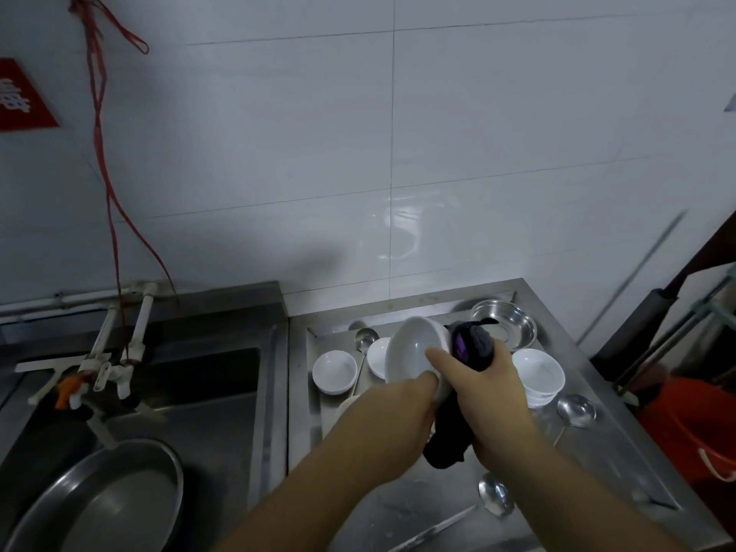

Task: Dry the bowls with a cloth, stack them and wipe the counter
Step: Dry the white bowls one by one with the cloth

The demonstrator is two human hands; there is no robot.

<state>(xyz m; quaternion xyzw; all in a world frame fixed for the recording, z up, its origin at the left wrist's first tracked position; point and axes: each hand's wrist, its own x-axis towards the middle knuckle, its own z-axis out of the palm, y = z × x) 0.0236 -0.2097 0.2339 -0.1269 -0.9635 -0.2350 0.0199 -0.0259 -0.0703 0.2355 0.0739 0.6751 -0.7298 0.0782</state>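
Note:
A white bowl (414, 346) is held tilted above the steel counter (450, 507), its opening facing left. My left hand (402, 408) grips its lower rim. My right hand (490, 396) holds a dark cloth (474, 346) against the bowl's outside, thumb on the rim; the cloth's tail hangs below my hands. Another white bowl (334, 371) stands on the counter to the left, one more (376, 356) is partly hidden behind the held bowl, and a stack of white bowls (537, 374) sits to the right.
A steel bowl (506, 324) stands at the back right. Steel ladles (575, 410) (496, 498) (364, 338) lie on the counter. Left is a sink (207, 396) with taps (107, 376) and a large steel basin (107, 500). An orange bucket (697, 424) stands beyond the counter's right edge.

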